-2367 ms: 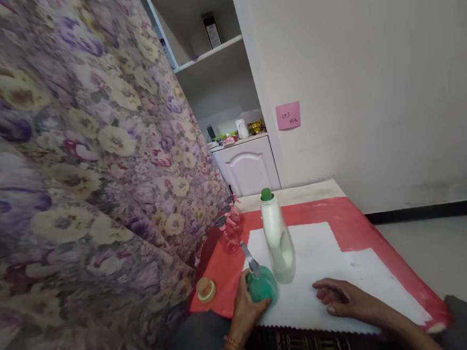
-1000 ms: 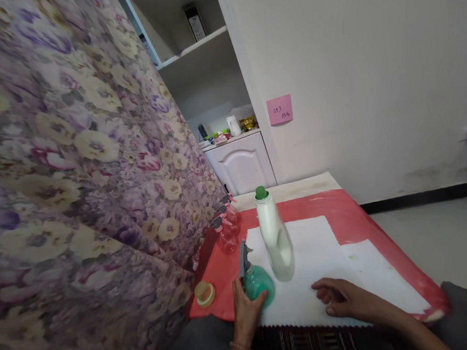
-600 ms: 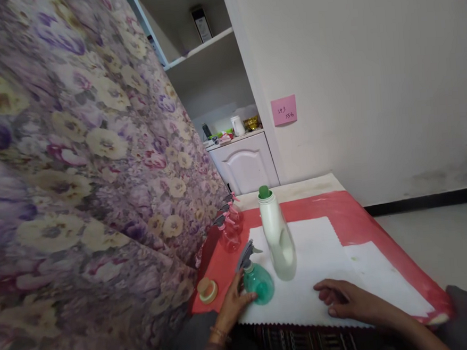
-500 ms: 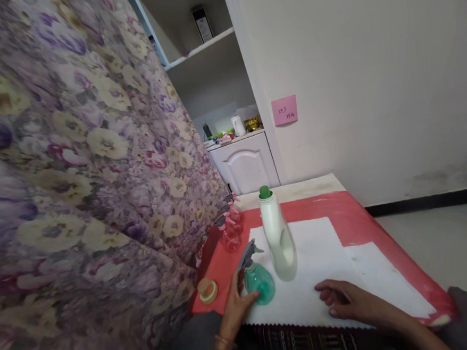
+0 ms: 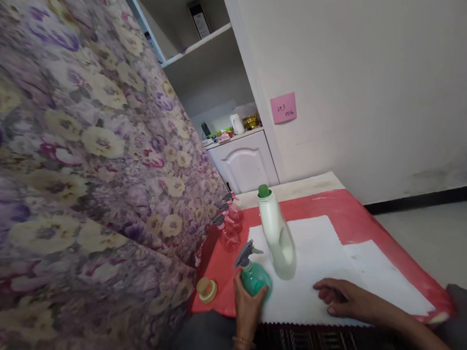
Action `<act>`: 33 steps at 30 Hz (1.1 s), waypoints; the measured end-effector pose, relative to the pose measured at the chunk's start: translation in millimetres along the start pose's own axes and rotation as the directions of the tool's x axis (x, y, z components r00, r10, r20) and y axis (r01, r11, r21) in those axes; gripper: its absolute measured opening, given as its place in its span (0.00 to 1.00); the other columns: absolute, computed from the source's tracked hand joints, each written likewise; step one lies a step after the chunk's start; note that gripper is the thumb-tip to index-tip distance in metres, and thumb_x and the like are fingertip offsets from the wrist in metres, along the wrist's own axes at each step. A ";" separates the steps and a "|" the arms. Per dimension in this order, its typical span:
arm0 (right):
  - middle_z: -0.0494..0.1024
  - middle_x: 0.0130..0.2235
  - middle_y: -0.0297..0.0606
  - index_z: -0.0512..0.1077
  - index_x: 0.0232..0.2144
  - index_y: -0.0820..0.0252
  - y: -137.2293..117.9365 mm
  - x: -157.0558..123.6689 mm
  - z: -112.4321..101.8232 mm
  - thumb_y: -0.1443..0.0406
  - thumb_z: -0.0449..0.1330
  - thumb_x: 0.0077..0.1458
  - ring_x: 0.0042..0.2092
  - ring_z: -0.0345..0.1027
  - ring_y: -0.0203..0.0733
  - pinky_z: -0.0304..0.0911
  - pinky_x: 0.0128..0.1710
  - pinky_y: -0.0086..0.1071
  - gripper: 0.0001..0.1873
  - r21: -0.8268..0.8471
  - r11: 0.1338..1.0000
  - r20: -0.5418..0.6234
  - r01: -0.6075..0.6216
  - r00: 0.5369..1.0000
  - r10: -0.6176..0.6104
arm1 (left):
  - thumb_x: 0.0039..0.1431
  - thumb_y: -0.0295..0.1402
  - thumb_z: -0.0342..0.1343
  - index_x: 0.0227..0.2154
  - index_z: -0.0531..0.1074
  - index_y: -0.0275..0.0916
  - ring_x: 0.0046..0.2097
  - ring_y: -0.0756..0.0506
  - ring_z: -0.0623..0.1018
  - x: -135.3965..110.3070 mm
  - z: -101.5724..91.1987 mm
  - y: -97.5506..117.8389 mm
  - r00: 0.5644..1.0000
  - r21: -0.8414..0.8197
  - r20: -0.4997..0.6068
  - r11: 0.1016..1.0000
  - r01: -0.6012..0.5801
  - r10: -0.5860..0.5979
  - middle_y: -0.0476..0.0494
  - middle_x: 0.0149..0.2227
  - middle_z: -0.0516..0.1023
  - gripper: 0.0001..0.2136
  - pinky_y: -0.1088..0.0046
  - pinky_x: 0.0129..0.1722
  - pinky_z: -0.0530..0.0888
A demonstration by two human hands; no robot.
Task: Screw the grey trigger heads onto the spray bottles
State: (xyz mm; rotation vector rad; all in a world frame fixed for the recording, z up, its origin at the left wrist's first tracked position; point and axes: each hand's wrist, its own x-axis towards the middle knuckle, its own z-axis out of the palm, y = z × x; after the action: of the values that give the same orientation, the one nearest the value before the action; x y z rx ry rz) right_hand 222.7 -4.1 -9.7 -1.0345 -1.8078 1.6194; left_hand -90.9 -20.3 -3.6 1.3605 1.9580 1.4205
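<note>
My left hand [image 5: 249, 304] is wrapped around the lower body of a translucent green spray bottle [image 5: 256, 276] with a grey trigger head. The bottle stands near the front edge of a white cloth [image 5: 314, 302]. Just behind it, to the right, stands a tall pale green detergent bottle [image 5: 276, 236]; green shows at its open-looking neck. My right hand [image 5: 342, 297] lies on the cloth, holding nothing, its fingers loosely bent and the thumb apart from them.
Several pink spray bottles [image 5: 229, 236] stand at the table's left side. A round cap [image 5: 207, 289] sits on the red table cover [image 5: 319, 203] left of my left hand. A floral curtain [image 5: 111, 205] hangs along the left, and a white cabinet [image 5: 244, 161] stands behind.
My left hand has shifted right and further around the green spray bottle. The bottle has turned and moved slightly left. My right hand has stayed nearly still.
</note>
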 end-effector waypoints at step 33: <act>0.78 0.44 0.43 0.70 0.47 0.60 10.6 8.4 64.4 0.69 0.57 0.45 0.46 0.71 0.47 0.65 0.49 0.40 0.23 -0.214 0.963 -0.062 0.163 0.982 -0.180 | 0.42 0.37 0.63 0.55 0.59 0.36 0.60 0.35 0.67 -0.8 0.6 -10.0 0.999 -0.038 -0.002 0.999 0.036 -0.036 0.33 0.57 0.67 0.35 0.56 0.60 0.62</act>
State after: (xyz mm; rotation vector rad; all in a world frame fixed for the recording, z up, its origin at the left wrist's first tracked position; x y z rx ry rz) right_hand 169.6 -36.0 -31.9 -0.9858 -1.9837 1.2899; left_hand -95.0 -20.9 -12.8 1.3011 1.9373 1.4359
